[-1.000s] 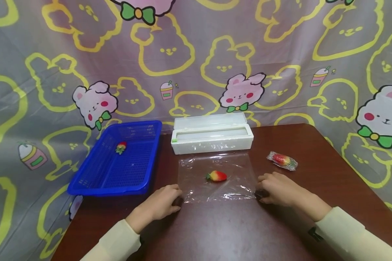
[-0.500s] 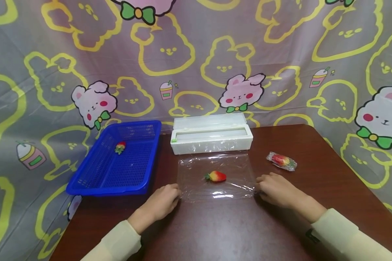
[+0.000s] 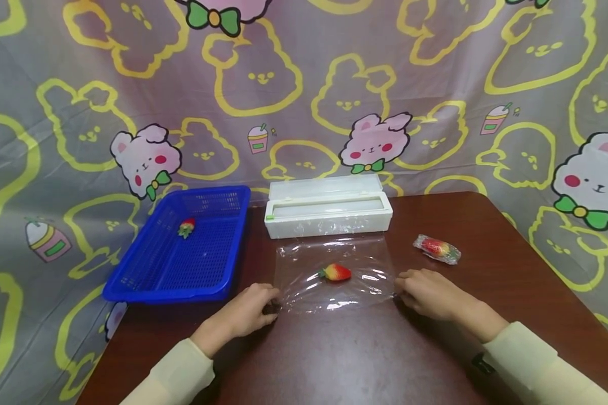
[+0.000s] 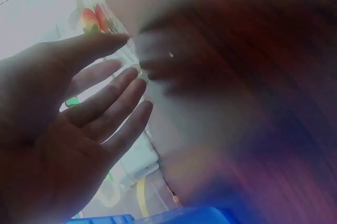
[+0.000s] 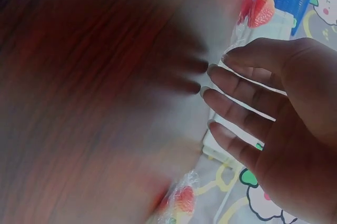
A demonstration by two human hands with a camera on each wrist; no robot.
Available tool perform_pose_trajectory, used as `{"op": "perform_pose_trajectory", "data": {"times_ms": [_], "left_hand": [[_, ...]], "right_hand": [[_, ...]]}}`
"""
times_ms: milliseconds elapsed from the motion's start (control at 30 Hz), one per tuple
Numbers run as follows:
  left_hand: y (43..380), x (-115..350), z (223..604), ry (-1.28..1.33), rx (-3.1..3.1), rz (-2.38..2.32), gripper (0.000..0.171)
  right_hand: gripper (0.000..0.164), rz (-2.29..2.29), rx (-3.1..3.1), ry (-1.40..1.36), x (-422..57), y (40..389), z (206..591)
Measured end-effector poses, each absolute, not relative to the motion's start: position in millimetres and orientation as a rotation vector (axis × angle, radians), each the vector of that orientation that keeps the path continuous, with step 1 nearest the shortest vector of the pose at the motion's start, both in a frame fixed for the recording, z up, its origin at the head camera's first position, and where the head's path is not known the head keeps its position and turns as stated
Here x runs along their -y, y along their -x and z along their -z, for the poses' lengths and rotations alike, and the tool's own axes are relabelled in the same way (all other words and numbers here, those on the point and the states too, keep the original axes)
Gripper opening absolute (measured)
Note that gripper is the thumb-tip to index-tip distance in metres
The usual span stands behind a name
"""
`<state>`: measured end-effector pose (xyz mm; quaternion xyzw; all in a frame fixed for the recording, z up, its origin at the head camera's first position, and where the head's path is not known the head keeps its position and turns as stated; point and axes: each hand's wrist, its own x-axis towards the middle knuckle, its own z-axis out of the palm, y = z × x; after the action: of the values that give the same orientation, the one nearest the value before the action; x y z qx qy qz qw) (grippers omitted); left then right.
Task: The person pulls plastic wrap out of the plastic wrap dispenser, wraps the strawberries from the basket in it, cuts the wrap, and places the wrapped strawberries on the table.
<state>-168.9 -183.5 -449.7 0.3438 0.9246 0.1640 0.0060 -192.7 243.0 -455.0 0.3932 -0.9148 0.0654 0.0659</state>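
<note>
A clear sheet of cling film [image 3: 304, 292] lies in front of the white dispenser, with a red and yellow strawberry [image 3: 338, 273] on it. At the film's front left corner is my left hand [image 3: 248, 309]; in the left wrist view its thumb [image 4: 113, 41] and index fingertip stand apart by the film edge. My right hand [image 3: 428, 295] pinches the front right corner; in the right wrist view the thumb [image 5: 258, 55] meets the index finger there, its tip partly hidden. The other right-hand fingers [image 5: 237, 105] extend loosely.
A white film dispenser box [image 3: 329, 225] with its lid raised stands behind the sheet. At left is a blue basket [image 3: 218, 295] holding another strawberry [image 3: 186, 228]. A film-wrapped strawberry [image 3: 437, 249] lies on the brown table [image 3: 344, 360] at right, before a patterned curtain [image 3: 304, 73].
Both hands have stayed near the film's front corners. My left thumb has moved away from the fingers since half a second ago. Curved creases have appeared in the film around the strawberry.
</note>
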Motion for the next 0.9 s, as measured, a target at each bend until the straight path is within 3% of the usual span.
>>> {"op": "perform_pose_trajectory", "data": {"times_ms": [233, 667, 900], "left_hand": [[170.1, 178.9, 450.9, -1.226, -2.947, -0.359, 0.014], [176.5, 184.2, 451.0, -1.099, -2.922, -0.616, 0.011], [179.9, 184.9, 450.3, -1.061, -2.918, -0.642, 0.009]], "right_hand": [[0.015, -0.232, 2.796, -1.153, -244.8, 192.5, 453.2], [0.016, -0.292, 2.919, -1.102, -245.8, 194.0, 450.6], [0.050, -0.113, 2.806, -1.104, -233.0, 185.2, 451.0]]}}
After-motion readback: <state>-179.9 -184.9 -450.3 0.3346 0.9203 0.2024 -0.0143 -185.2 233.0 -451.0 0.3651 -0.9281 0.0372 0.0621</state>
